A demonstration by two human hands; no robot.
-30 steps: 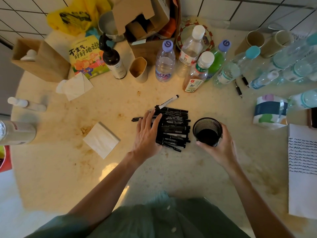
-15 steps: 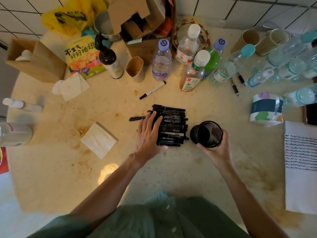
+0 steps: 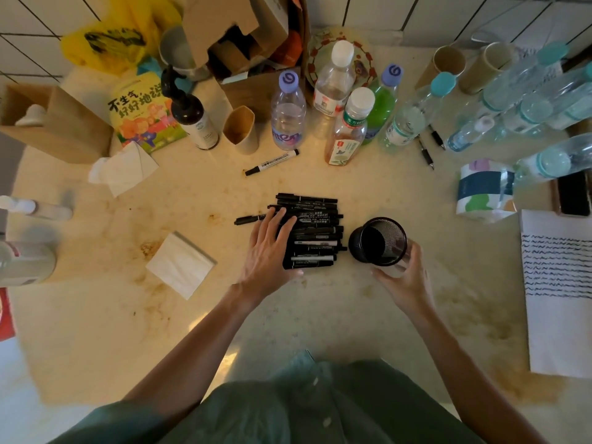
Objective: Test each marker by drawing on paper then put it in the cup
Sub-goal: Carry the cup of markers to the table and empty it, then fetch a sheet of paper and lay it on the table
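Observation:
A pile of several black markers [image 3: 315, 233] lies side by side at the table's middle. My left hand [image 3: 267, 248] rests flat on the pile's left side, fingers spread. One black marker [image 3: 248, 219] sticks out to the left under my fingertips. A white whiteboard marker [image 3: 272, 162] lies apart, farther back. Right of the pile, the black mesh cup [image 3: 378, 240] is tilted toward the markers, held by my right hand [image 3: 405, 277] from below. A white sheet of paper [image 3: 559, 293] with wavy black test lines lies at the right edge.
Plastic bottles [image 3: 288, 115] stand in a row behind the markers, with a dark pump bottle [image 3: 192, 115], cardboard tubes [image 3: 242, 129], a cardboard box [image 3: 243, 40] and a picture book [image 3: 141, 107]. Folded tissues [image 3: 181, 264] lie at left. Two pens [image 3: 431, 144], a tissue pack [image 3: 485, 190] and a phone [image 3: 573, 193] lie at right.
The white whiteboard marker rolled away from the pile toward the bottles. My right hand tipped the mesh cup toward the pile. My left hand stayed on the markers.

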